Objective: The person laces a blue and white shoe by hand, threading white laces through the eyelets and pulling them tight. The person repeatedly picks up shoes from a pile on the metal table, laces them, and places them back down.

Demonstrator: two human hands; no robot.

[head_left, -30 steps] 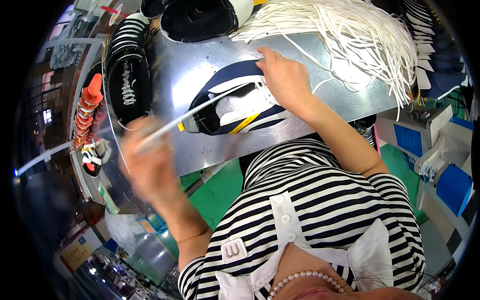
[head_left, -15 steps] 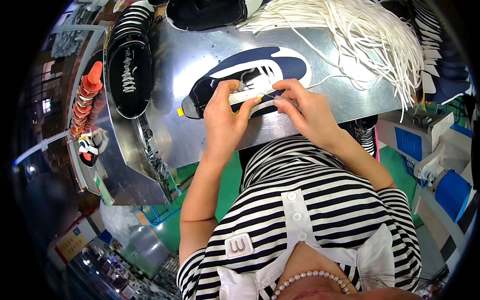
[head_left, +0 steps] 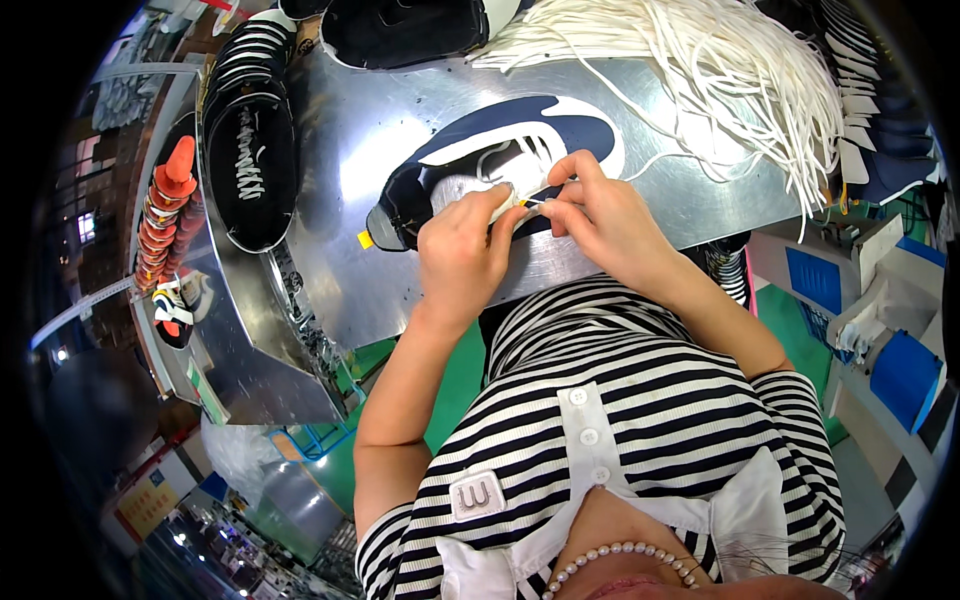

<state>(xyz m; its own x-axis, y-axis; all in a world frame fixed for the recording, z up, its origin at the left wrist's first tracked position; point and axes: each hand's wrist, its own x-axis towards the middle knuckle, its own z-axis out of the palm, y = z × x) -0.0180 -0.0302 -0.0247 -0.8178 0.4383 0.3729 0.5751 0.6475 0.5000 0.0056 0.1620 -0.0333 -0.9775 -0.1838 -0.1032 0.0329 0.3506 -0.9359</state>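
Note:
A navy and white shoe upper [head_left: 478,122] lies on the metal table, heel to the left and toe to the right. My left hand [head_left: 462,248] is closed on the white lacing edge on its near side, thumb and fingers pinching it. Close beside it, my right hand [head_left: 612,218] pinches a thin white shoelace [head_left: 534,202] at that edge. Part of the lace is hidden by my fingers. A loose white loop shows inside the shoe opening, and a yellow tab [head_left: 365,240] sticks out at the heel.
A big heap of white laces [head_left: 700,80] covers the table's far right. Dark shoe uppers [head_left: 250,175] are stacked at the left, with another black one [head_left: 405,35] at the far edge. More uppers [head_left: 890,130] stand in a row at the far right. The metal table [head_left: 365,290] ends just before my body.
My left hand has shifted slightly right and nearer me, its fingers now closer to the right hand. A short white length now shows between my hands where a thin dark line showed before.

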